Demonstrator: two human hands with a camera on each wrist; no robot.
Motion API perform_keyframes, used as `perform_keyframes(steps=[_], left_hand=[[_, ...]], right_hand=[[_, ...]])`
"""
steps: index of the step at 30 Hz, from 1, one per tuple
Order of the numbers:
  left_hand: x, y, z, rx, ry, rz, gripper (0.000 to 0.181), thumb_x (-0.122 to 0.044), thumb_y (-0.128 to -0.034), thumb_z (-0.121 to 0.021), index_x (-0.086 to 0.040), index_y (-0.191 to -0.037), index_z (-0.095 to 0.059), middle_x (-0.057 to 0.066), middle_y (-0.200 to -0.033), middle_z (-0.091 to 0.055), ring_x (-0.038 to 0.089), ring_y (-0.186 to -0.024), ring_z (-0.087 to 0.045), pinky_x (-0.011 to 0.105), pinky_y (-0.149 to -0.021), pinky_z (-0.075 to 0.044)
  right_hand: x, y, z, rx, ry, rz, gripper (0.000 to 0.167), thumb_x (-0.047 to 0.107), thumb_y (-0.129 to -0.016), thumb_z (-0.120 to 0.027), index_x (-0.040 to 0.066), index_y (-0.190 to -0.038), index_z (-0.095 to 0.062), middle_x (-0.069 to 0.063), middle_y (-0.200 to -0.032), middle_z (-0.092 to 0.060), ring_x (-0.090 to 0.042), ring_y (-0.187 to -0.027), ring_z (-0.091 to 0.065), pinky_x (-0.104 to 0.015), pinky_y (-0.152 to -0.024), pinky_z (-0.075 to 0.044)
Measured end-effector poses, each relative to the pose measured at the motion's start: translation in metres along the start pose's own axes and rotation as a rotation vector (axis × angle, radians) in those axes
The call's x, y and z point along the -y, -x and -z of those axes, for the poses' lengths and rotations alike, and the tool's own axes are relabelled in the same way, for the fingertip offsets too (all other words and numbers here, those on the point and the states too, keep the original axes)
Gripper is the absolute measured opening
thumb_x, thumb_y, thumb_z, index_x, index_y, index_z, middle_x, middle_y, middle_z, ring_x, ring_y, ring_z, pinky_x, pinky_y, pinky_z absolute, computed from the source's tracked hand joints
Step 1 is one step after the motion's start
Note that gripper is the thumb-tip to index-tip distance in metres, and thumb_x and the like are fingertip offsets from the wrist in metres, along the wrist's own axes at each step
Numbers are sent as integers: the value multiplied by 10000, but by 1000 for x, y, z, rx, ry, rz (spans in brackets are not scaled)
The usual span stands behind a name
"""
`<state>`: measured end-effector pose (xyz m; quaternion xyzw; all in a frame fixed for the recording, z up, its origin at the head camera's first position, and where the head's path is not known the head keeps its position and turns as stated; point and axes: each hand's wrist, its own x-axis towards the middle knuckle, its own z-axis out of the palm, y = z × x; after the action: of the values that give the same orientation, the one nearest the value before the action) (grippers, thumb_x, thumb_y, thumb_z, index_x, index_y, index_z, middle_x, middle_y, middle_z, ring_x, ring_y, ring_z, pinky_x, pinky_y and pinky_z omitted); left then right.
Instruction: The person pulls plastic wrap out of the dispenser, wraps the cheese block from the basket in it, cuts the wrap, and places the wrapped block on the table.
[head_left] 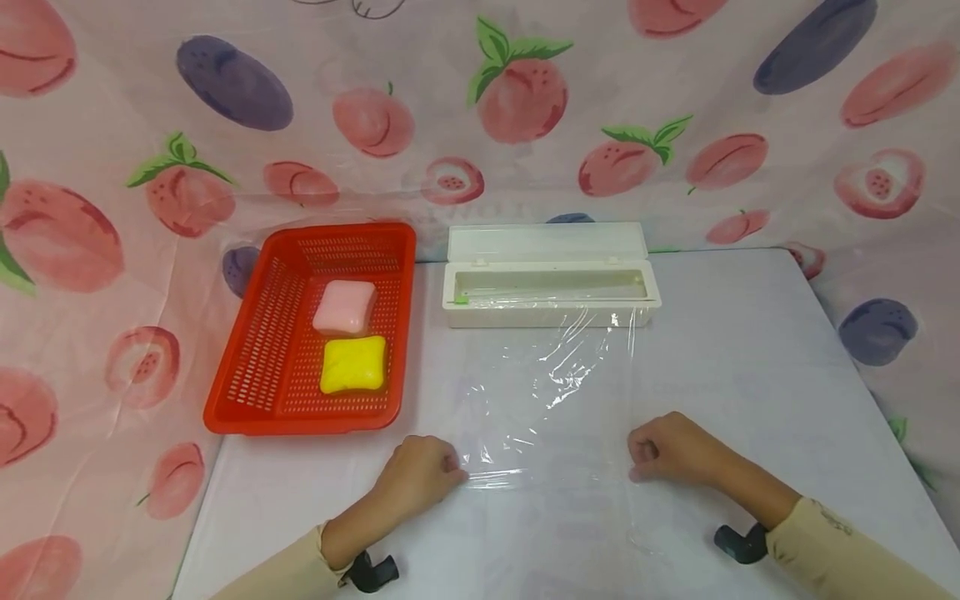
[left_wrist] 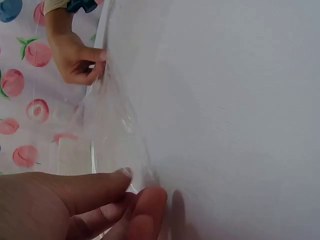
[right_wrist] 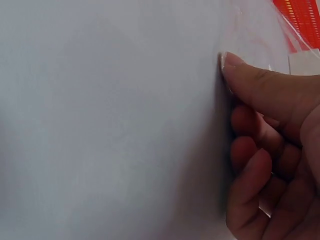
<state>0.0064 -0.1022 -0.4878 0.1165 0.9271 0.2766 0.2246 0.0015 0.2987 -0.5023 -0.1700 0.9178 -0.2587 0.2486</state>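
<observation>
A sheet of clear plastic wrap stretches toward the person from a white wrap dispenser whose lid stands raised. The left hand pinches the sheet's near left corner between thumb and fingers. At the near right corner, the right hand pinches the film's other edge. In the left wrist view, the film runs from the left thumb across to the right hand. The right wrist view shows the right hand's thumb against the film edge, the other fingers curled.
Left of the dispenser stands a red plastic basket holding a pink block and a yellow block. A white cloth covers the table. Behind it hangs a fruit-patterned sheet. A small green piece sits on the dispenser's front left.
</observation>
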Motion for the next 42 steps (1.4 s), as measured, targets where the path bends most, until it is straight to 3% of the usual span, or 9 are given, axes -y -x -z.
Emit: perform_keyframes(steps=[10, 22, 30, 42], left_hand=[[7, -1, 1, 14, -66, -35, 201, -244, -823, -842, -203, -681, -706, -105, -599, -575, 117, -637, -510, 262, -616, -436], [15, -9, 12, 175, 53, 36, 210, -275, -819, -855, -210, -698, -696, -29, -603, -605, 160, -603, -563, 291, -589, -497], [19, -18, 11, 200, 90, 79, 246, -303, -809, -867, -199, -688, -680, 0, -597, -630, 179, -589, -592, 319, -584, -520], [21, -16, 13, 223, 143, 90, 254, -331, -810, -866, -187, -701, -688, 9, -610, -649, 173, -581, -601, 319, -576, -529]], right_hand=[[-10, 10, 5, 36, -13, 2, 251, 350, -808, -851, 310, -740, -612, 173, -626, -540, -12, -607, -486, -211, -560, -435], [-13, 8, 6, 27, 3, -42, 260, 331, -797, -855, 318, -695, -616, 173, -611, -541, -23, -618, -488, -214, -569, -431], [-6, 7, 9, 33, 64, -148, 305, 349, -759, -879, 279, -664, -597, 122, -613, -533, -85, -643, -491, -248, -581, -397], [-1, 7, 8, 33, 76, -193, 316, 345, -742, -890, 248, -668, -599, 82, -618, -529, -117, -656, -480, -266, -581, -375]])
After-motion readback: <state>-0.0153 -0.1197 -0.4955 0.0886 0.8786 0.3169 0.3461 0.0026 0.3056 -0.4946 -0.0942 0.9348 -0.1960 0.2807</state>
